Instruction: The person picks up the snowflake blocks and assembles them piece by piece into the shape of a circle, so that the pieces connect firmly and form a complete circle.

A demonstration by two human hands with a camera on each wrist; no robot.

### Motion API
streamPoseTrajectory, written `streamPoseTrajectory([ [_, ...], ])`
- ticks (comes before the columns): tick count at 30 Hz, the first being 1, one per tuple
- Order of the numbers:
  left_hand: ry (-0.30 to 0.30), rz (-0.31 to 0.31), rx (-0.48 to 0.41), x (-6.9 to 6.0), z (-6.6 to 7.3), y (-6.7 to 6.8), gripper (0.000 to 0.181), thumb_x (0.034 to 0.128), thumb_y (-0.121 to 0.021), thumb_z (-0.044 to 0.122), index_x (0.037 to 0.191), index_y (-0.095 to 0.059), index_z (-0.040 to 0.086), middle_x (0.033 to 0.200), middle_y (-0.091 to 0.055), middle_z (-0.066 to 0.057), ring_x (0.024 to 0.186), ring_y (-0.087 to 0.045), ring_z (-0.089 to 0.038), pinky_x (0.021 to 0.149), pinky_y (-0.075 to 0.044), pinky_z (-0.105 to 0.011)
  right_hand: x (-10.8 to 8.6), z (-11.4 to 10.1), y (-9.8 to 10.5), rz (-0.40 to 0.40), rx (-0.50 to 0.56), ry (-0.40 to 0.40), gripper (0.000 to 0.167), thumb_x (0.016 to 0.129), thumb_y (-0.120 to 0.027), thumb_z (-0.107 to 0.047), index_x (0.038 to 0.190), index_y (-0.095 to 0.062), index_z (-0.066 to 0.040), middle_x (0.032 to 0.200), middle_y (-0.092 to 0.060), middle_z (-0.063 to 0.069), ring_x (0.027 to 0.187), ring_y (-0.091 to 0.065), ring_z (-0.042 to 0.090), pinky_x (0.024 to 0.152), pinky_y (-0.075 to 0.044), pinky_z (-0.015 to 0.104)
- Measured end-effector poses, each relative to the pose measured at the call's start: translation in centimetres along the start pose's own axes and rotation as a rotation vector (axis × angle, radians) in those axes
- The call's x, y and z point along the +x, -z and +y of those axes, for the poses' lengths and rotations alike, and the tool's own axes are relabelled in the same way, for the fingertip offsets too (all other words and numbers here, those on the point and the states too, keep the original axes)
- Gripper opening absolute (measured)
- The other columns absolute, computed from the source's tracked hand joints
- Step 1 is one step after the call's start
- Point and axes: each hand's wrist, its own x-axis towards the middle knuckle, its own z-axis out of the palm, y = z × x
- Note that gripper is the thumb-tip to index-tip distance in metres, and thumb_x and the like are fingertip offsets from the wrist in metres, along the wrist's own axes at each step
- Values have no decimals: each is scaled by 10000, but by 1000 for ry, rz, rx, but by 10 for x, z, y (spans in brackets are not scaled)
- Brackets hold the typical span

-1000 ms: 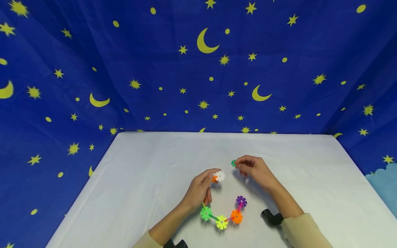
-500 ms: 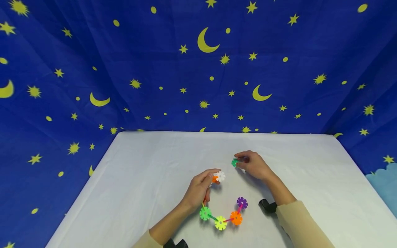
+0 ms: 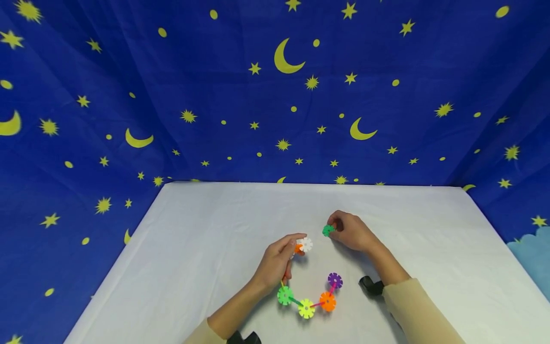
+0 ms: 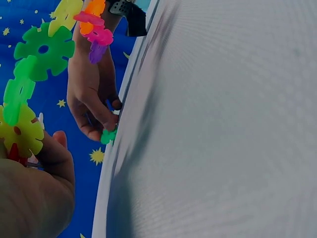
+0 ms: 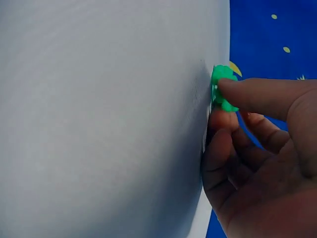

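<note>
My left hand (image 3: 274, 263) grips a chain of slotted, flower-shaped plastic discs. An orange disc (image 3: 298, 248) and a white disc (image 3: 306, 244) show at its fingertips. Below the hand the chain curves through a green disc (image 3: 284, 295), a yellow disc (image 3: 306, 309) and an orange one, up to a purple disc (image 3: 335, 280). To the right and farther off, my right hand (image 3: 353, 232) pinches a loose green disc (image 3: 328, 231) between thumb and finger, apart from the chain. In the right wrist view the thumb covers part of this green disc (image 5: 224, 74).
A white cloth covers the table (image 3: 206, 229). Blue curtains (image 3: 240, 95) with yellow moons and stars stand behind and at the sides. Black devices sit at the wrists, one (image 3: 370, 285) beside the right forearm.
My right hand has shifted its fingers on the loose green disc, which now sits slightly nearer and farther right. The left hand and its chain have hardly moved.
</note>
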Motion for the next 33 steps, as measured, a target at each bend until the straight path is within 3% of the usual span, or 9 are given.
streamPoseTrajectory([
  [6, -2, 8, 0, 0, -1, 0, 318, 1054, -387, 160, 1290, -600, 161, 857, -605, -56, 380, -406, -135, 342, -419, -246, -8, 1, 1, -4, 96, -5, 176, 847, -718, -74, 999, -631, -54, 811, -570, 33, 722, -510, 187, 619, -456, 313],
  [15, 14, 22, 14, 0, -4, -4, 312, 1054, -391, 187, 1282, -605, 170, 956, -602, -225, 363, -393, -92, 335, -409, -240, -26, -10, -2, 27, 145, 81, 95, 854, -723, -112, 931, -667, -106, 772, -593, -4, 685, -535, 170, 557, -468, 286],
  [33, 32, 33, 23, 0, 2, -3, 306, 1051, -400, 182, 1279, -603, 169, 1006, -632, -198, 377, -412, -109, 337, -414, -256, -56, -35, -9, 29, 251, 195, 75, 874, -721, -159, 903, -659, -188, 764, -630, -43, 665, -591, 150, 584, -519, 289],
])
